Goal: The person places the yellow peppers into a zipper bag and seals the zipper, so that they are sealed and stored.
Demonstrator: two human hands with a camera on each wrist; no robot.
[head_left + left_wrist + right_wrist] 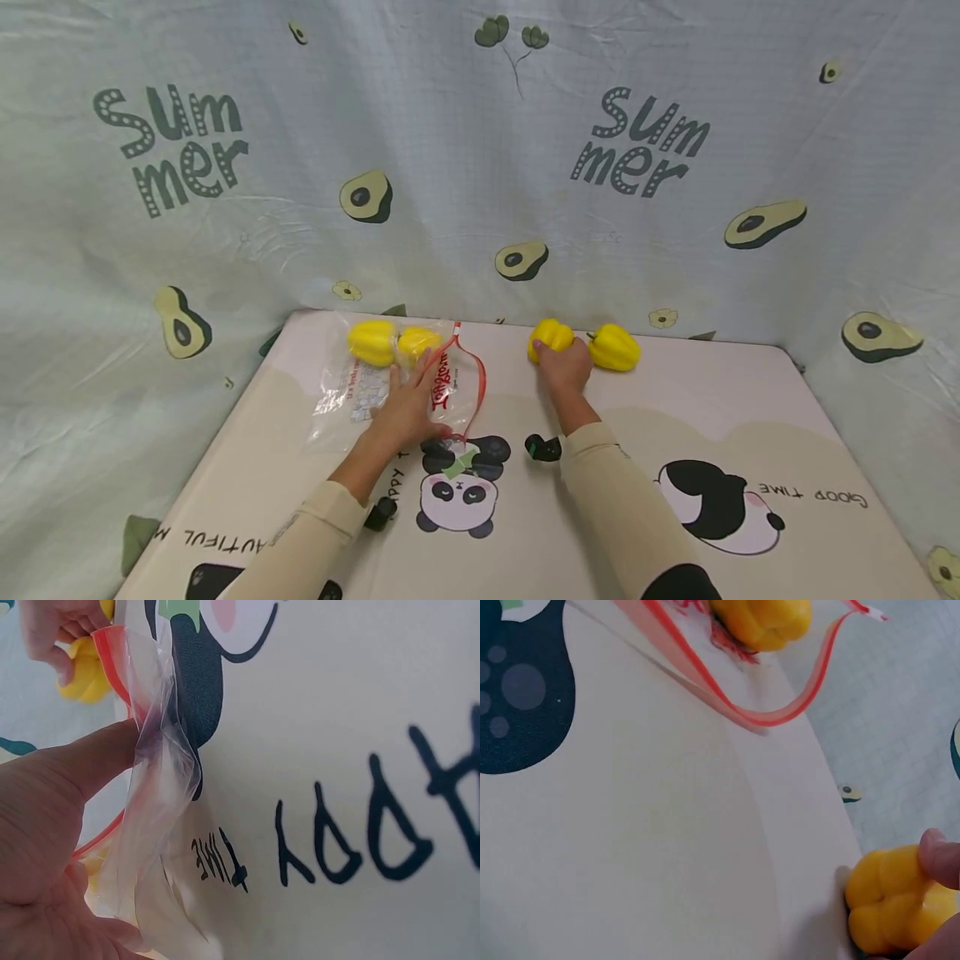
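Observation:
A clear plastic bag (337, 408) with a red-edged mouth and red print lies at the back left of the table. Two yellow bell peppers (372, 342) are inside it. My left hand (408, 412) rests on the bag near its mouth, fingers spread. In the left wrist view, the thumb (105, 761) presses against the raised clear plastic by the red rim; some fingertips are hidden. My right hand (566, 365) grips a yellow bell pepper (550, 335) right of the bag. Another yellow bell pepper (615, 347) lies just right of that hand.
The table (540, 542) has a pale cover printed with pandas and lettering. A cloth (450, 108) with avocado prints hangs behind its back edge and at both sides. A black object (206, 581) shows at the lower left, partly hidden by the left sleeve.

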